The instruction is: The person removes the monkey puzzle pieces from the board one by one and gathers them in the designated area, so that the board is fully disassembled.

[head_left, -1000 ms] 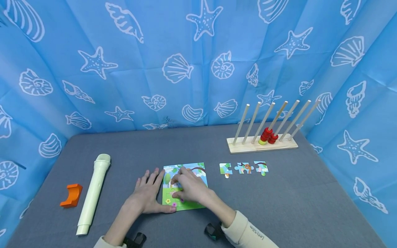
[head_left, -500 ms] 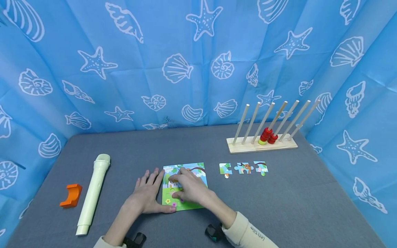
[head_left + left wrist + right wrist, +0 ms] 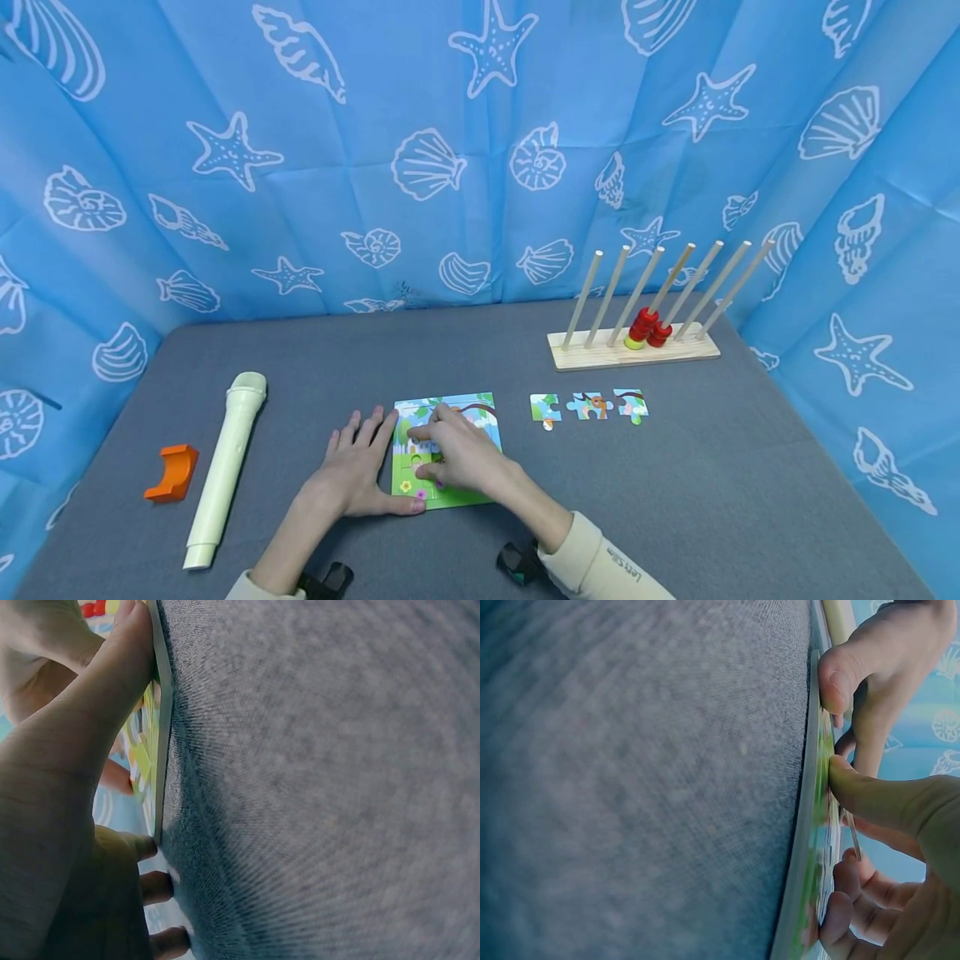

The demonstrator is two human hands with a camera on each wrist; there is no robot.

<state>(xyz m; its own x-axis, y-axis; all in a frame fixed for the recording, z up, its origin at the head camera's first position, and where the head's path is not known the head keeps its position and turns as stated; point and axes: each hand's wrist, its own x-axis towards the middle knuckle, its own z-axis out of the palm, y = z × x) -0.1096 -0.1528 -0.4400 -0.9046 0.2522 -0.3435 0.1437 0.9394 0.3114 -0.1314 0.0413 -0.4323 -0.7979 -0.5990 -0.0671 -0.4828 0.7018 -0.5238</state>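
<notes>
A jigsaw puzzle board (image 3: 468,498) with a bright garden picture lies in the middle of the table. My left hand (image 3: 352,477) is spread flat beside it, fingertips at its left edge and thumb on its near-left corner. Over the board's middle is my right hand (image 3: 467,452), thumb and index finger parted in the head view and the other fingers bent. In the right wrist view a thin puzzle piece (image 3: 855,838) stands tilted off the board at these fingers, its face mostly hidden by the hand. The right thumb (image 3: 847,780) touches the board's surface.
Three loose puzzle pieces (image 3: 592,407) lie in a row right of the board. Behind them stands a wooden peg rack (image 3: 585,358) with red and yellow beads. At left are a pale green microphone-shaped toy (image 3: 227,471) and an orange curved block (image 3: 174,473). A blue curtain (image 3: 480,208) hangs behind.
My right index finger has reached slightly further left over the board, and its thumb has stayed in place. My left hand and the loose pieces have not moved.
</notes>
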